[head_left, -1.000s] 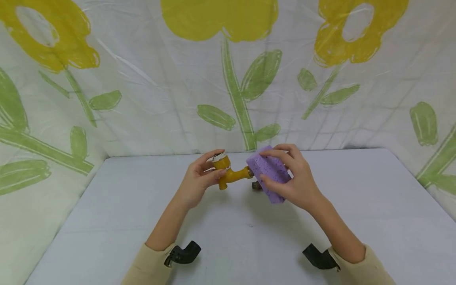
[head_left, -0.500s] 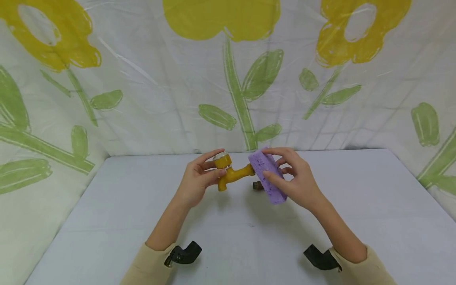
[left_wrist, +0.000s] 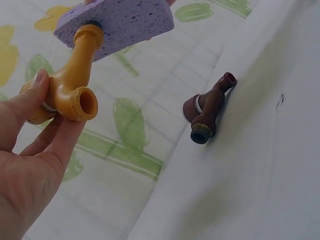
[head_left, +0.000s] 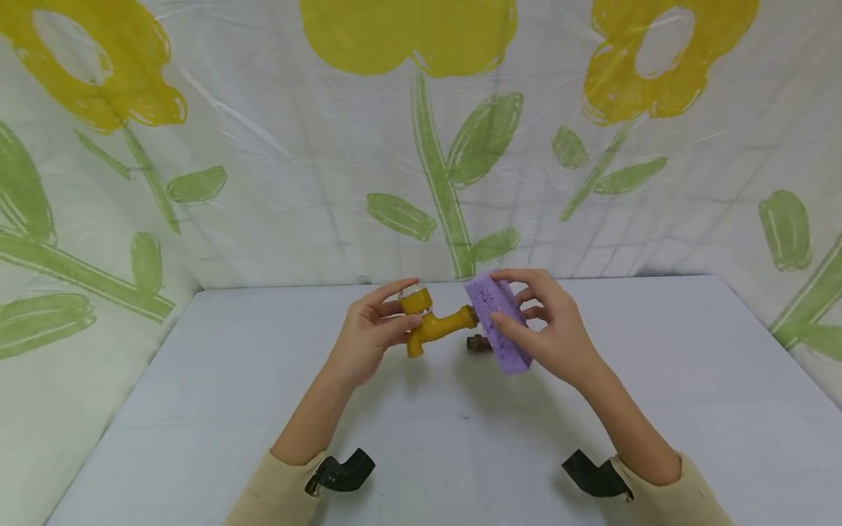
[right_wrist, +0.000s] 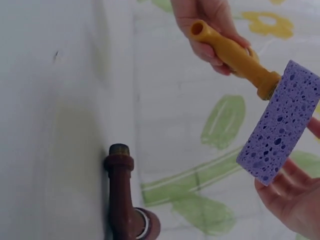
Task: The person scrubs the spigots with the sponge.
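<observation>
My left hand (head_left: 363, 336) holds a yellow tap (head_left: 439, 326) above the table, thumb on one side of its body and fingers on the other. A purple porous sponge (head_left: 498, 321) is pinched between the thumb and fingers of my right hand (head_left: 558, 330). In the left wrist view, the dark threaded end of the tap meets the broad face of the sponge (left_wrist: 131, 25). The tap's spout (left_wrist: 88, 103) points toward that camera. Beneath the sponge, a dark reddish-brown tap (left_wrist: 210, 107) lies on the table, partly hidden by the sponge in the head view.
A white-covered table (head_left: 421, 446) spreads under both hands. Behind it hangs a pale sheet (head_left: 296, 183) painted with yellow flowers and green leaves. Black curved pieces stick out from the left cuff (head_left: 340, 471) and the right cuff (head_left: 595, 473).
Both hands have shifted slightly right with the yellow tap and the sponge. The sponge has turned so its narrow side shows more in the head view. The brown tap stays put.
</observation>
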A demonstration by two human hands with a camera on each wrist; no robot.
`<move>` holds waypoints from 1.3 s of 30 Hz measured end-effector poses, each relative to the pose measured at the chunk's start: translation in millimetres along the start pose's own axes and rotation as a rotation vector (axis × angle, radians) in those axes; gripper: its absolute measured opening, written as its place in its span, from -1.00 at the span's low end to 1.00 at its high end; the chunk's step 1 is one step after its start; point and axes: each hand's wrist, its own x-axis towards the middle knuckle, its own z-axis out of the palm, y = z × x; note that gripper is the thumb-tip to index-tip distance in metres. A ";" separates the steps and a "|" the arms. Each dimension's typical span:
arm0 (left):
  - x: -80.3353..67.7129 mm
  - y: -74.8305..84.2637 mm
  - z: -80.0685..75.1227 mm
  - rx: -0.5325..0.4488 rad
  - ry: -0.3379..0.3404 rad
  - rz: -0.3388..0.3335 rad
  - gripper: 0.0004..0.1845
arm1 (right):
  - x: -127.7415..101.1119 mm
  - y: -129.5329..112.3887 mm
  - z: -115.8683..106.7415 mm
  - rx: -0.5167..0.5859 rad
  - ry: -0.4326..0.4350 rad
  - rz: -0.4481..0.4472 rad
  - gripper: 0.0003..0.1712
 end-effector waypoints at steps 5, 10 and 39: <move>1.0 -2.1 1.9 0.001 -0.001 -0.011 -0.40 | 0.4 0.6 0.1 -0.040 0.015 -0.027 -0.41; 0.4 -0.3 3.9 0.001 0.034 0.003 -0.39 | 0.2 0.4 0.1 -0.113 0.018 -0.096 -0.41; -0.6 -0.4 15.0 -0.038 0.080 -0.029 -0.42 | -1.4 -3.4 3.4 -0.424 0.064 -0.177 -0.44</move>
